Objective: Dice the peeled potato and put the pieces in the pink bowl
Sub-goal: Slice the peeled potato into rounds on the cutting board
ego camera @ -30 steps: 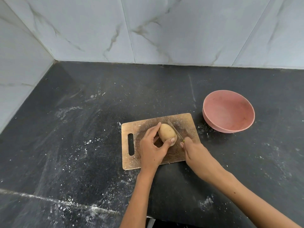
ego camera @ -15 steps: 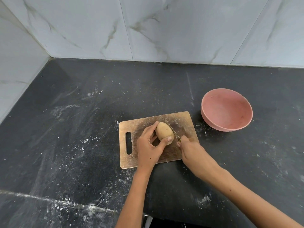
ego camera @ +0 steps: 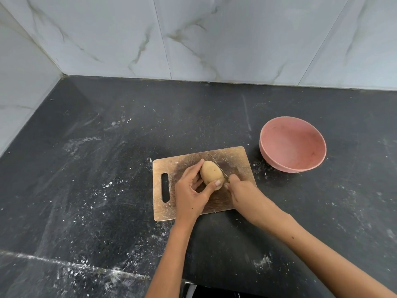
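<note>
On black countertop (ego camera: 107, 168) (flour-dusted), wooden cutting board (ego camera: 234, 157), marble-tiled walls (ego camera: 214, 39)

Under your left hand (ego camera: 190, 193): wooden board (ego camera: 234, 160), matt, scuffed w/ pale scratches. Potato (ego camera: 211, 174) it holds looks smooth, dull tan. Blade (ego camera: 217, 164) fwd of your right hand (ego camera: 242, 193): thin metal. Bowl (ego camera: 292, 144) to the right: matt pink, prob. plastic. Worktop (ego camera: 107, 168): dark speckled stone, dusted w/ white powder. Wall tiles (ego camera: 193, 37): glossy marble-look.

Left hand (ego camera: 190, 191) grips potato (ego camera: 211, 174) on cutting board (ego camera: 234, 155); right hand (ego camera: 245, 193) holds knife (ego camera: 218, 166) against it.
</note>
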A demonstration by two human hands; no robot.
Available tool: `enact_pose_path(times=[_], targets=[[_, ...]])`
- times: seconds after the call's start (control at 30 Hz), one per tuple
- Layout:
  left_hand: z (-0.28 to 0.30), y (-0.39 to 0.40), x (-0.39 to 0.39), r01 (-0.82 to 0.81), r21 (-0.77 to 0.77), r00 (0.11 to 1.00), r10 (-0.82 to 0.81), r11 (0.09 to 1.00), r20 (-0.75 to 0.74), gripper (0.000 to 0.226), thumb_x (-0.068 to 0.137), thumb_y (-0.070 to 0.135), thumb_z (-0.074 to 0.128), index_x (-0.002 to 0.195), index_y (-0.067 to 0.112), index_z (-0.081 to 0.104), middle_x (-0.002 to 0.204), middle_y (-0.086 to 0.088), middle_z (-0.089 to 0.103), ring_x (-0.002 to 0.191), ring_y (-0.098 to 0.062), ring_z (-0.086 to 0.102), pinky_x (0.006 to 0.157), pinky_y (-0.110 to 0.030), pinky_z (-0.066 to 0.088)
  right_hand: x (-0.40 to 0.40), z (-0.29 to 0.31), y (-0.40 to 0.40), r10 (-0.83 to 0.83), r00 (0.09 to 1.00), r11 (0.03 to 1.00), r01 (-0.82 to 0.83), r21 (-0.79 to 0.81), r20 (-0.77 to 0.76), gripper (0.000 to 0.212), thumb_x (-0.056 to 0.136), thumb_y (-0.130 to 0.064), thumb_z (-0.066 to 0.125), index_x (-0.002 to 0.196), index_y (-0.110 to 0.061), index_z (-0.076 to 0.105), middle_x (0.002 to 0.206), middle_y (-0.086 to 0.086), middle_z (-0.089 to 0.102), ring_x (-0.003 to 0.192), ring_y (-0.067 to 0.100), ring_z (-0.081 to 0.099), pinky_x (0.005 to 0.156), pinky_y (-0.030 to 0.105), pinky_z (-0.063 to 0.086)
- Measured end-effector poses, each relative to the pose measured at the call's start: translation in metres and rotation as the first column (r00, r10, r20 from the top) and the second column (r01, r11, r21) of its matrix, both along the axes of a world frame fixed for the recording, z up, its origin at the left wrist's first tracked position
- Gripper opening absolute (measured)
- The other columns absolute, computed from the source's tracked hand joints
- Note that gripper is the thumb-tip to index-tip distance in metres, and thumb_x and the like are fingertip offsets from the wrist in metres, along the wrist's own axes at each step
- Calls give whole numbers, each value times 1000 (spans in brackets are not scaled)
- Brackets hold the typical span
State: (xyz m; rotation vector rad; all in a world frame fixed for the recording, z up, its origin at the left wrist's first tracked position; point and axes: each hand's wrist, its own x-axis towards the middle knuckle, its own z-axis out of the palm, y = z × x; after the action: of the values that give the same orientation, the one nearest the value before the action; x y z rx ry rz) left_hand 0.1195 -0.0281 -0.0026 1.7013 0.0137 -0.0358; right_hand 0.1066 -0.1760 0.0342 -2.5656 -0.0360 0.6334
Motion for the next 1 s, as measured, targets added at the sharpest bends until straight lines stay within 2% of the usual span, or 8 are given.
enact_pose_path(times=[0.13, 0.3, 0.43, 0.5, 0.7, 0.83, 1.0], targets=[[1, 1, -1, 2, -5, 1000, -2, 1000, 7, 68, 66, 26, 81, 128, 15, 55, 124, -1, 59, 115, -11, 59, 89, -20, 51, -2, 0, 2, -8, 1000, 1000, 8, 13, 6, 17, 103, -22, 32, 86, -18, 31, 66, -2, 43, 56, 11, 41, 51, 29, 32], [1, 1, 0, 26, -12, 1000, -26, 1000, 0, 67, 66, 26, 81, 128, 17, 56, 124, 0, 59, 115, -11, 59, 89, -20, 50, -20, -6, 0, -47, 999, 998, 47, -36, 14, 17, 103, -25, 32, 87, -18, 30, 63, -4, 41, 55, 10, 35, 57, 31, 33], [1, 3, 1, 22, -29, 1000, -23, 999, -2, 68, 67, 23, 80, 129, 9, 56, 125, -4, 59, 115, -14, 60, 91, -24, 52, 4, -1, 10, -29, 999, 999, 29, -43, -12, 11, 99, -11, 33, 92, -18, 29, 71, -1, 46, 61, 16, 44, 56, 32, 36], [0, 3, 1, 19, -44, 1000, -19, 999, -7, 69, 66, 23, 80, 129, 9, 55, 125, -4, 60, 115, -14, 60, 91, -25, 52, 4, -4, 9, -29, 1000, 998, 29, -54, -9, 13, 97, -7, 33, 92, -18, 28, 69, -3, 42, 62, 16, 43, 60, 33, 36], [-2, 4, 2, 34, -38, 999, -35, 999, -22, 70, 65, 27, 81, 129, 13, 57, 126, -1, 60, 115, -11, 60, 91, -24, 51, -16, -13, 0, -34, 999, 999, 34, -29, 3, 24, 101, -16, 37, 81, -22, 25, 63, -9, 36, 59, 11, 39, 60, 31, 35], [-3, 7, 3, 26, -58, 999, -28, 998, -32, 68, 65, 30, 81, 127, 17, 56, 127, 0, 60, 115, -12, 61, 91, -24, 52, 0, -8, 6, 8, 1000, 1000, -8, -15, 12, 15, 100, -14, 38, 90, -19, 28, 66, -8, 39, 60, 10, 43, 60, 33, 37], [-5, 9, 3, 36, -44, 998, -38, 998, -43, 68, 65, 30, 82, 128, 18, 57, 128, 1, 60, 114, -11, 61, 91, -26, 52, -21, -15, 4, -36, 999, 998, 35, -46, -10, 18, 100, -11, 35, 89, -22, 26, 66, -10, 37, 73, 20, 44, 61, 35, 36]])
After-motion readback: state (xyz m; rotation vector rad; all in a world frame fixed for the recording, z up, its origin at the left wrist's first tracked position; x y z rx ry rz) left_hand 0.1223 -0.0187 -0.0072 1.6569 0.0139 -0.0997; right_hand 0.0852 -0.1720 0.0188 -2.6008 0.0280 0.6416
